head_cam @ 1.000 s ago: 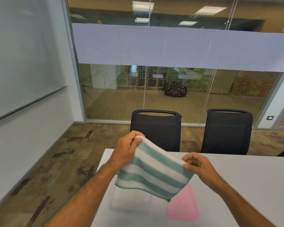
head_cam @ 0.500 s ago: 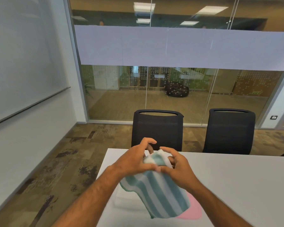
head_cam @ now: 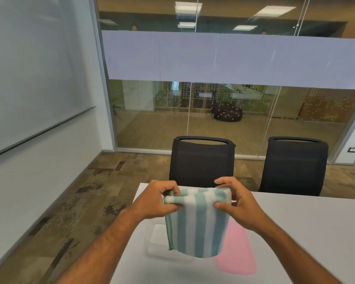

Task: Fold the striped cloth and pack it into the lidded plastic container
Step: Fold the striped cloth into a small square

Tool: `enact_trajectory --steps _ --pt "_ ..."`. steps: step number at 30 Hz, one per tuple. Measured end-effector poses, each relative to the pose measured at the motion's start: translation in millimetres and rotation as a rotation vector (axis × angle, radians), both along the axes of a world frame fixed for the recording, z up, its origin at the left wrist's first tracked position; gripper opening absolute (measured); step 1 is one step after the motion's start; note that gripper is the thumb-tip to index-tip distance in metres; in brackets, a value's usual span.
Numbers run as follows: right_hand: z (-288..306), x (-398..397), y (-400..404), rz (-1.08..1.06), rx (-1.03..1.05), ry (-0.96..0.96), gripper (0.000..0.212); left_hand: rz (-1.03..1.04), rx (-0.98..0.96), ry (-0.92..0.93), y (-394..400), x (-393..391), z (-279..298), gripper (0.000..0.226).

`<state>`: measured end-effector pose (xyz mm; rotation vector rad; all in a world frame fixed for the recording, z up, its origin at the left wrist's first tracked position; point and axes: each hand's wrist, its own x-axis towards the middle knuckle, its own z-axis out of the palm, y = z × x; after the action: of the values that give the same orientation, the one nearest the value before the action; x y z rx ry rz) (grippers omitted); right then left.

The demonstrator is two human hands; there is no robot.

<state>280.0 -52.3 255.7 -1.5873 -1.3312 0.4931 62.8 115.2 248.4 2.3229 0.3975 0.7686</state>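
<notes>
Both hands hold the cloth (head_cam: 197, 220) in the air above the near left part of the tabletop (head_cam: 305, 232). The left hand (head_cam: 158, 201) pinches its upper left corner, thumb underneath and fingers curled over the top. The right hand (head_cam: 237, 203) grips the upper right edge, thumb on the near face and fingers behind. The cloth hangs doubled from that top fold, its stripes running up and down and its lower edge swinging free.

Directly beneath it sits the clear container (head_cam: 158, 240), partly hidden by the cloth; whether it is open cannot be told. A pink lid (head_cam: 237, 251) lies flat just to its right.

The cloth looks light, soft and limp, a thick towelling that sags wherever it is unsupported and will not keep a crease by itself. It should not slip from a pinch. Best taken at corners and along the folded edge, layers pinched together, so they stay aligned. Laying it down and pressing would likely help it fit the container.
</notes>
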Motion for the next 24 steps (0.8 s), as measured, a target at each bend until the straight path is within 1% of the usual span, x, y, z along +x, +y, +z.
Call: enact_trajectory --steps 3,6,14,19,24 --pt "5 2 -1 -0.006 -0.019 -0.059 0.022 0.009 0.033 -0.041 0 2 4 0.021" --pt "8 6 -1 -0.048 -0.038 -0.089 0.012 0.022 0.094 -0.058 1 3 6 0.023" --pt "15 13 -4 -0.058 -0.125 -0.093 0.011 0.016 0.178 -0.042 2 5 5 0.030" --pt "20 15 -6 -0.060 -0.142 -0.085 0.011 0.017 0.176 -0.052 9 5 0 0.035" --pt "20 19 -6 -0.070 -0.132 -0.069 0.011 0.048 0.137 -0.064 10 7 -3 0.031"
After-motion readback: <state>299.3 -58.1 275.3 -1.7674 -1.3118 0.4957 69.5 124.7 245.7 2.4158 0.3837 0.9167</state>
